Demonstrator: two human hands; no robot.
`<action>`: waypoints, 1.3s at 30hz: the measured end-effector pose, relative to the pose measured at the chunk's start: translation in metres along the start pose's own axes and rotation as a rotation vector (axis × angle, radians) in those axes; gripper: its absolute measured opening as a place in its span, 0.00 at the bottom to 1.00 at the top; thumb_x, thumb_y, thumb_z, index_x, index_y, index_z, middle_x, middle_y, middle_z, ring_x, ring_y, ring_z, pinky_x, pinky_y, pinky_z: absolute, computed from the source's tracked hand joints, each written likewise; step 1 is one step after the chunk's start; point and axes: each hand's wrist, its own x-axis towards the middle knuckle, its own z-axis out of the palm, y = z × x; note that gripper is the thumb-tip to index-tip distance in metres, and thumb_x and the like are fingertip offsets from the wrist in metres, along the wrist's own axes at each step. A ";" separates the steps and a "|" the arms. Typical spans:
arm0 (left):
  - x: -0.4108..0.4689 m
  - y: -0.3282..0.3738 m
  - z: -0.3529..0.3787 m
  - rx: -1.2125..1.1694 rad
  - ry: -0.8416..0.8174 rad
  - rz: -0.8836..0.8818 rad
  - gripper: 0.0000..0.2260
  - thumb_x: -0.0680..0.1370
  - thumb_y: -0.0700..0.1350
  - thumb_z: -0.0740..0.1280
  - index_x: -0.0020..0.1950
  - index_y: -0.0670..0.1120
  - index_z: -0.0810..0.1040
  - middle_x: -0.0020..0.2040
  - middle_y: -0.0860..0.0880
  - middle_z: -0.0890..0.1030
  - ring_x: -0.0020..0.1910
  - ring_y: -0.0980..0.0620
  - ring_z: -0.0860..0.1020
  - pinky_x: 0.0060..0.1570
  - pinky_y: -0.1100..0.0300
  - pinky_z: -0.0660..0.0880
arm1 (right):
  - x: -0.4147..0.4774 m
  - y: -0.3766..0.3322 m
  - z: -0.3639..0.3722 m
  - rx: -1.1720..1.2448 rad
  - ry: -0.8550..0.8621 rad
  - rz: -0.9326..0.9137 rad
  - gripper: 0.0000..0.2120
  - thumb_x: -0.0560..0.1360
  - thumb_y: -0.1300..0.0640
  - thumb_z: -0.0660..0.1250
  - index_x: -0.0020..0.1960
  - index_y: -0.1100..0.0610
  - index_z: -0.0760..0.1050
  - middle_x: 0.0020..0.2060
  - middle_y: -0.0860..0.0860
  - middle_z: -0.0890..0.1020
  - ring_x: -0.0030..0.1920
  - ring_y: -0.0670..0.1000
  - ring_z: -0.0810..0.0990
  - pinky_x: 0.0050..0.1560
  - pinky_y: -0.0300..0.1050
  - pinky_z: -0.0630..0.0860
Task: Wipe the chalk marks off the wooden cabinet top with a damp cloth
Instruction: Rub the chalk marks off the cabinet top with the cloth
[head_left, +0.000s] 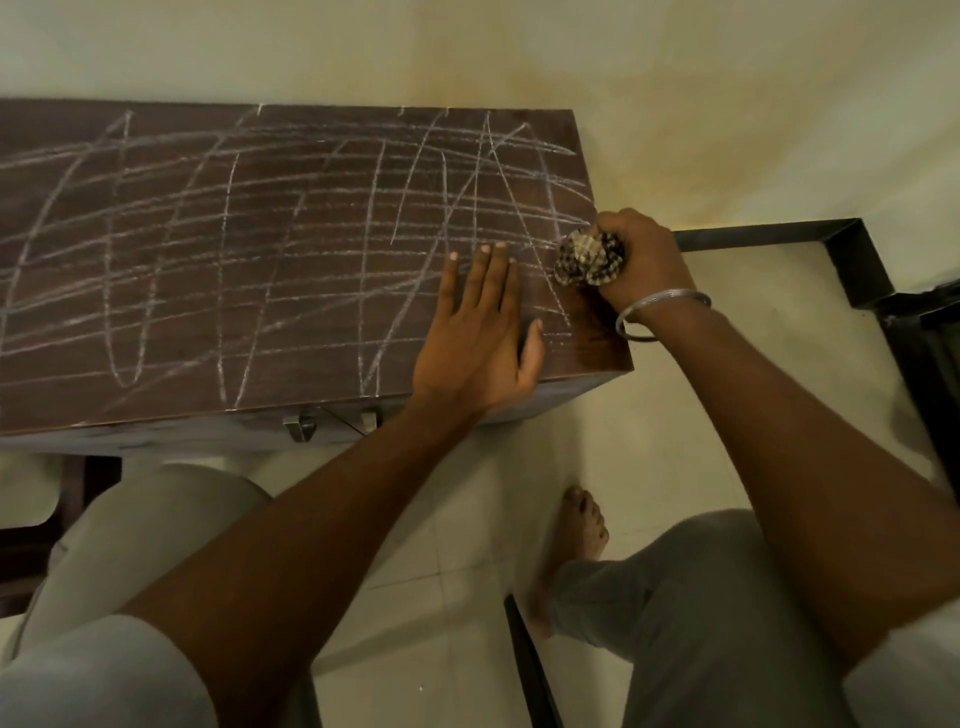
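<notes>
A dark wooden cabinet top (218, 270) stretches from the left edge to the middle right, covered with white chalk scribbles (332, 218). My right hand (641, 257) grips a bunched checked cloth (587, 258) and holds it on the cabinet's right edge. A small strip near the right front corner, below the cloth, looks darker and free of chalk. My left hand (485, 327) lies flat on the top with fingers straight, just left of the cloth and near the front edge.
The cabinet stands against a pale wall (467, 52). Metal drawer handles (300, 427) show under its front edge. A black metal frame (852, 260) stands on the tiled floor to the right. My knees and a bare foot (579, 535) are below.
</notes>
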 end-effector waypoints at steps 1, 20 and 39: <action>0.000 0.000 0.000 0.004 0.000 -0.002 0.32 0.82 0.56 0.46 0.77 0.34 0.61 0.78 0.35 0.62 0.79 0.39 0.58 0.77 0.38 0.51 | 0.007 -0.001 0.002 -0.016 0.014 0.011 0.08 0.68 0.59 0.68 0.45 0.48 0.76 0.46 0.55 0.78 0.49 0.59 0.78 0.45 0.41 0.68; 0.000 0.000 -0.002 -0.009 -0.027 -0.027 0.32 0.82 0.56 0.46 0.79 0.35 0.58 0.80 0.36 0.58 0.81 0.40 0.53 0.78 0.37 0.47 | 0.012 0.001 -0.009 -0.075 -0.074 -0.007 0.13 0.66 0.56 0.69 0.50 0.56 0.80 0.47 0.60 0.80 0.49 0.58 0.78 0.48 0.42 0.70; 0.002 0.001 -0.003 -0.060 -0.053 -0.022 0.32 0.82 0.56 0.46 0.79 0.36 0.57 0.80 0.36 0.56 0.81 0.40 0.50 0.77 0.37 0.42 | 0.047 -0.006 -0.016 -0.100 -0.093 -0.011 0.07 0.65 0.58 0.69 0.42 0.51 0.79 0.42 0.59 0.82 0.47 0.59 0.81 0.47 0.43 0.71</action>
